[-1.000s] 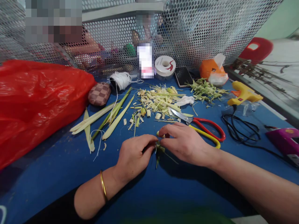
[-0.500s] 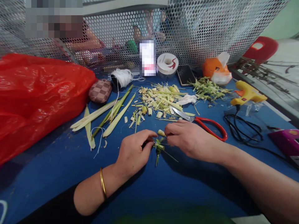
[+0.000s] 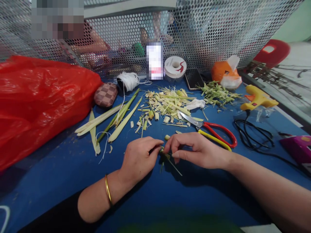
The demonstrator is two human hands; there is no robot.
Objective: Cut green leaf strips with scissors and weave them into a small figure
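Near the middle of the blue table, my left hand pinches a small green plant bundle between thumb and forefinger. My right hand reaches in from the right, its forefinger touching the bundle and its thumb apart from the forefinger. A thin stem sticks out of the bundle toward the lower right. A short pale stalk piece lies just behind the fingertips. Scissors with red and yellow handles lie beyond my right hand, blades apart.
Plant scraps and long leaves cover the table's middle. A red bag, white thread, a ribbon spool and a phone stand around. At right are a yellow glue gun and its black cable. People are behind the mesh.
My right hand has moved slightly down and left onto the bundle, its fingers changing shape and uncovering the yellow scissor handle. The thin stem has swung lower. My left hand stays nearly still.
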